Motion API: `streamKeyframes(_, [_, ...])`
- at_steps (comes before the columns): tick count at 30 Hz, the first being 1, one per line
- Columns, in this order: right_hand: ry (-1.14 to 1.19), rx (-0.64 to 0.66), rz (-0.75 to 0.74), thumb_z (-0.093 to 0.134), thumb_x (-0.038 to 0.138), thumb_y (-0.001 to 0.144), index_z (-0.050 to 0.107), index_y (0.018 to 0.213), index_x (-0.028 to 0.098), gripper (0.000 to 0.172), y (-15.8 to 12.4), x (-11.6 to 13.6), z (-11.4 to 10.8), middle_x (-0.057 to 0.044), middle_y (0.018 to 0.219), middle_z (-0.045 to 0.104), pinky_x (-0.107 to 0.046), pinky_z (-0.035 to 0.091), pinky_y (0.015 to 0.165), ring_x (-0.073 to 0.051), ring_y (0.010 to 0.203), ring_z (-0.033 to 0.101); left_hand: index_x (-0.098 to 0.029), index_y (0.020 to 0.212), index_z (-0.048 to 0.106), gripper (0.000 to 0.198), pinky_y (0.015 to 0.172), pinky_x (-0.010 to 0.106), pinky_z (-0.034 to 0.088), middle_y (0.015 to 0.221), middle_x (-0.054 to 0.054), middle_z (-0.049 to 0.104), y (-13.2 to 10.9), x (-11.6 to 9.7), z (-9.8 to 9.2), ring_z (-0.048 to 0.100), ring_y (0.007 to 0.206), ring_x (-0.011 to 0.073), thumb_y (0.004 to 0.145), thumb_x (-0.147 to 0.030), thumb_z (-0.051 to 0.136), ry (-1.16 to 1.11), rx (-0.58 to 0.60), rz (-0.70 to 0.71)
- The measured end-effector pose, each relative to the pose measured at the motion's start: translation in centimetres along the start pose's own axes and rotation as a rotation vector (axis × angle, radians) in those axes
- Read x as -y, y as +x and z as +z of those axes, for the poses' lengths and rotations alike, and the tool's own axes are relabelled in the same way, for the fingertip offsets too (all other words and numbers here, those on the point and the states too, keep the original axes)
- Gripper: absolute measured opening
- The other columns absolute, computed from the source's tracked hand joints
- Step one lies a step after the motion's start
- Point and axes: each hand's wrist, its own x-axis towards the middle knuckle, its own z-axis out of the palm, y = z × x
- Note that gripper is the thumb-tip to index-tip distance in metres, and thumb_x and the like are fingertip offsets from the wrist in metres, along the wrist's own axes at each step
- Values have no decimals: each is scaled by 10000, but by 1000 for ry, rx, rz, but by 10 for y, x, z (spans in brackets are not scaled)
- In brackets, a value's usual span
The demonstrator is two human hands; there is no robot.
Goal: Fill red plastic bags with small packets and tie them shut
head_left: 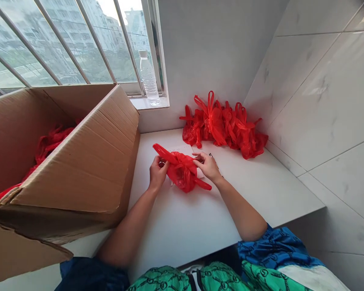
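A red plastic bag (185, 173), knotted in the middle with its handle ends sticking out, is between my two hands above the white table. My left hand (158, 173) pinches its left side, near the base of the upper-left handle end. On the other side, my right hand (208, 165) has thumb and fingers closed on the bag's right edge. A sheet of white paper (186, 150) lies partly hidden beneath the bag. Close behind my right hand shows a dark pen-like tip (211, 155). What the bag contains cannot be made out.
Several tied red bags (224, 127) are heaped against the back wall. At the left stands a large open cardboard box (87, 173) with red bags (53, 141) inside. A clear water bottle (149, 79) is on the windowsill. The white table (188, 226) ends at a tiled wall on the right.
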Motion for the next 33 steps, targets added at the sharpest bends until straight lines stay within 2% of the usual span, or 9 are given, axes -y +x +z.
streamKeyframes(3, [-224,-38,-31,563,269,873,680,1161,215,316,0,1,-6,-84,1085,698,-417,499,908,-233,930,652,-186,997,631,264,631,251,449,965,41,614,4,1,-9,567,706,135,884,-424,616,238,-85,87])
streamKeyframes(6, [-359,-93,-170,501,333,942,602,1316,208,408,-4,10,5,-120,1362,581,-443,400,1092,-266,1242,547,-191,1024,615,261,771,321,495,1081,82,590,-3,-4,-6,597,874,189,944,-424,530,355,-126,190])
streamKeyframes(8, [-398,-52,-263,436,369,986,479,1451,201,497,-8,13,18,-109,1516,454,-425,296,1187,-241,1419,386,-201,1115,597,263,937,387,475,1148,102,591,-10,-8,3,584,1046,232,956,-395,516,430,-84,304])
streamKeyframes(11, [-516,127,-276,345,334,1013,325,1548,173,559,-10,6,40,-84,1625,290,-439,190,1235,-215,1509,228,-187,1396,448,461,1120,450,360,1408,153,504,-19,-4,16,461,1320,270,962,-338,484,527,59,411])
streamKeyframes(14, [-640,230,-162,318,315,1013,277,1566,137,582,-10,-9,54,-113,1625,275,-480,166,1233,-236,1514,220,-176,1529,292,590,1182,533,243,1553,172,386,-22,7,21,330,1454,297,972,-321,419,653,196,297])
streamKeyframes(17, [-717,223,-125,346,330,1003,272,1567,119,607,-10,-18,59,-142,1624,260,-485,172,1228,-254,1512,226,-175,1521,345,574,1195,620,74,1559,175,390,-22,18,20,250,1497,320,978,-356,380,797,258,177])
streamKeyframes(20, [-759,200,-137,349,325,996,278,1563,93,617,-11,-18,59,-153,1625,250,-476,182,1225,-271,1508,235,-156,1520,362,584,1196,623,4,1571,184,362,-22,22,18,225,1509,310,984,-384,333,867,267,154])
streamKeyframes(30, [-766,213,-128,352,318,995,269,1565,89,620,-12,-17,61,-159,1632,226,-481,166,1229,-273,1506,238,-200,1522,369,577,1204,617,-6,1583,153,356,-23,26,19,197,1518,288,980,-401,358,851,274,114])
streamKeyframes(33, [-661,209,-130,365,359,1001,338,1541,112,594,-10,-15,53,-148,1612,298,-470,190,1227,-256,1494,272,-187,1491,400,561,1203,614,96,1541,176,413,-20,21,14,277,1484,305,973,-404,398,772,206,124])
